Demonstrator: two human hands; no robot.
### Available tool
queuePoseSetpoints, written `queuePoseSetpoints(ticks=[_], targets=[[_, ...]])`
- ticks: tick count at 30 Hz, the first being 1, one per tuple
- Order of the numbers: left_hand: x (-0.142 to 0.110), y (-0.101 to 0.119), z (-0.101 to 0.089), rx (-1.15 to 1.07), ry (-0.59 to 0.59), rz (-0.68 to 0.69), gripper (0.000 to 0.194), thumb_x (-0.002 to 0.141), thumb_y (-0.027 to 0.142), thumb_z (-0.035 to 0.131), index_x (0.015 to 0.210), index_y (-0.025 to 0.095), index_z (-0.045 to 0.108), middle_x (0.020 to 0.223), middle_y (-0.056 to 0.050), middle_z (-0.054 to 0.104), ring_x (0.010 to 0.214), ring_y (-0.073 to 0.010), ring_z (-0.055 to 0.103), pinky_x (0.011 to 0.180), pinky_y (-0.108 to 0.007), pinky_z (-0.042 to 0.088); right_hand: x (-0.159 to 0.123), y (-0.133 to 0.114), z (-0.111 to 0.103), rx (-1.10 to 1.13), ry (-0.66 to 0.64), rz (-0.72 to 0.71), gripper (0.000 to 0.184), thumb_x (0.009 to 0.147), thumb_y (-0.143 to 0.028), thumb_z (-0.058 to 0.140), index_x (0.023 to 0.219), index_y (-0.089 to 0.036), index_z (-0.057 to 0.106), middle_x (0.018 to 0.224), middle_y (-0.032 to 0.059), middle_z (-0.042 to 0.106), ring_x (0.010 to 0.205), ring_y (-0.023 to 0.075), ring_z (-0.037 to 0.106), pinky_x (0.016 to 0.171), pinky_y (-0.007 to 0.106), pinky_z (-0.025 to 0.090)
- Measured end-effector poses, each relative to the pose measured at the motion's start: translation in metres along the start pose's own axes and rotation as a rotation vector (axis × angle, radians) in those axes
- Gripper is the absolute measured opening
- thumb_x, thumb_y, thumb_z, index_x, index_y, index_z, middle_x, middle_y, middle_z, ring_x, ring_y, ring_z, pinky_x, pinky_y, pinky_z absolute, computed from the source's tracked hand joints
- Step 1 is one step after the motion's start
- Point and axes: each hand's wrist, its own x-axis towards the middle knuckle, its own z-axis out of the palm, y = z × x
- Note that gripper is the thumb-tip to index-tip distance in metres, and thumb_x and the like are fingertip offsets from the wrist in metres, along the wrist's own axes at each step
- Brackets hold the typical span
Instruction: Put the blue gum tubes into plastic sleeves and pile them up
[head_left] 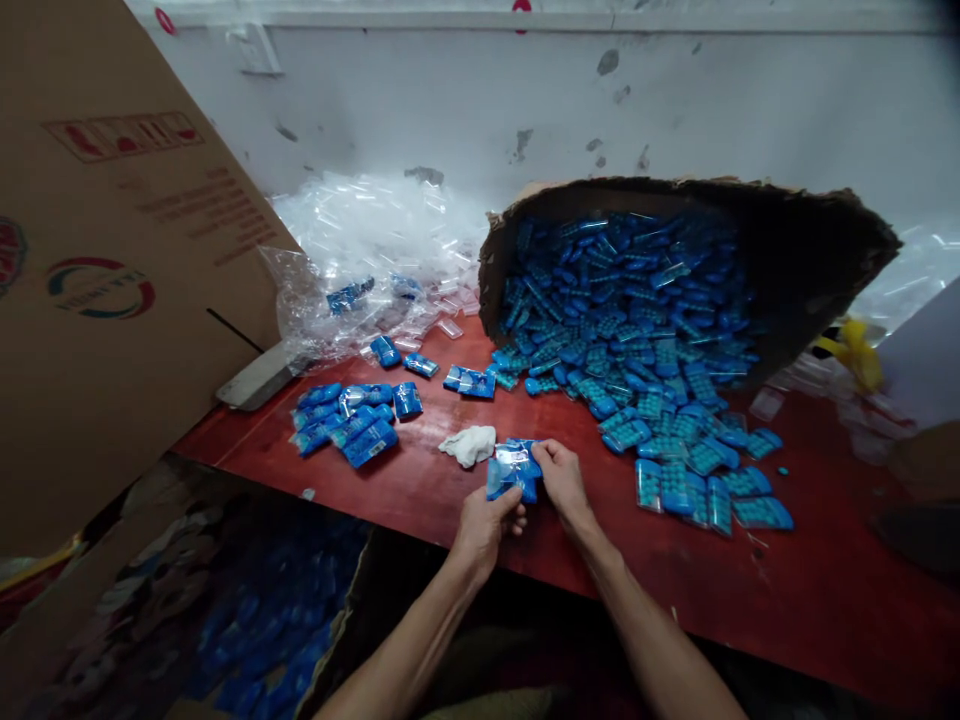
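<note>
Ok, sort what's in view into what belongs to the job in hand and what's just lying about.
Likely job things:
blue packet, in left hand and right hand
blue packets at left
blue and teal cases spilling from the carton

Seemingly lying about:
crumpled white wad
yellow item, far right

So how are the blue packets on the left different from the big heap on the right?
The packets make a small group; the heap is far bigger. The packets look mostly blue; the heap shows turquoise bumps too. The packets lie on the table; the heap spills from a cardboard box. Both have shiny blue parts.
</note>
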Motion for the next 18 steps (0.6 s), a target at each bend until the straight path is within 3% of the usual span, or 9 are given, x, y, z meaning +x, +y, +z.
queuePoseSetpoints(ticks=[3,5,7,9,11,13,16,18], targets=[[-0.006,0.003,-0.005,-0.007,0.005,-0.015,0.025,0.06,0.032,0.066,0.067,0.012,0.051,0.049,0.001,0.055,0.04,-0.0075,0.048,0.039,-0.019,0.033,-0.002,-0.004,-0.009,-0.147,0.026,0.011,0.029,0.078,-0.037,0.04,0.072,-0.017,0.06,0.066,0.0039,0.058,0.067,0.0169,0.053,0.061,0.026,0.036],[-0.009,0.005,-0.008,-0.035,0.009,0.001,0.025,0.061,0.032,0.066,0.068,0.012,0.052,0.051,0.001,0.055,0.042,-0.0076,0.049,0.039,-0.019,0.033,-0.007,-0.009,-0.016,-0.324,-0.008,0.011,0.024,0.077,-0.036,0.045,0.086,-0.02,0.061,0.076,0.0059,0.06,0.075,0.0196,0.055,0.065,0.028,0.037],[-0.01,0.006,-0.008,-0.051,0.021,0.019,0.025,0.06,0.031,0.066,0.066,0.012,0.053,0.051,0.001,0.055,0.042,-0.0079,0.049,0.04,-0.019,0.034,-0.014,-0.016,-0.025,-0.541,0.005,-0.008,0.031,0.078,-0.035,0.045,0.105,-0.021,0.055,0.09,0.0088,0.059,0.083,0.0212,0.055,0.066,0.029,0.038],[-0.01,0.007,-0.006,-0.057,0.042,0.036,0.025,0.058,0.03,0.068,0.064,0.011,0.053,0.049,0.001,0.054,0.041,-0.008,0.049,0.04,-0.019,0.034,-0.02,-0.022,-0.032,-0.635,0.098,-0.055,0.039,0.081,-0.035,0.041,0.117,-0.02,0.047,0.102,0.0121,0.055,0.09,0.0219,0.053,0.068,0.029,0.039],[-0.009,0.006,-0.002,-0.065,0.053,0.046,0.026,0.057,0.03,0.069,0.065,0.01,0.053,0.049,0.001,0.054,0.041,-0.0084,0.049,0.039,-0.019,0.035,-0.025,-0.025,-0.036,-0.475,0.144,-0.117,0.041,0.081,-0.036,0.042,0.117,-0.017,0.047,0.105,0.0124,0.054,0.091,0.021,0.053,0.072,0.03,0.04],[-0.008,0.004,0.004,-0.076,0.047,0.044,0.028,0.055,0.03,0.069,0.067,0.01,0.055,0.05,0.0,0.055,0.041,-0.009,0.05,0.039,-0.02,0.036,-0.028,-0.025,-0.035,-0.175,0.016,-0.145,0.037,0.078,-0.038,0.046,0.106,-0.016,0.055,0.095,0.0085,0.059,0.083,0.0185,0.055,0.072,0.028,0.041],[-0.007,0.002,0.012,-0.086,0.038,0.031,0.03,0.053,0.03,0.071,0.071,0.009,0.056,0.048,0.001,0.055,0.041,-0.0099,0.051,0.039,-0.02,0.038,-0.031,-0.019,-0.024,0.24,-0.206,-0.039,0.027,0.073,-0.038,0.05,0.078,-0.014,0.061,0.067,0.0014,0.06,0.062,0.0138,0.053,0.06,0.024,0.042],[-0.005,0.0,0.015,-0.08,0.051,0.04,0.03,0.052,0.03,0.071,0.07,0.009,0.057,0.046,0.001,0.054,0.041,-0.0099,0.05,0.039,-0.021,0.039,-0.033,-0.014,-0.014,0.366,-0.193,0.033,0.026,0.072,-0.039,0.05,0.066,-0.014,0.057,0.056,-0.002,0.054,0.052,0.0109,0.047,0.052,0.022,0.039]])
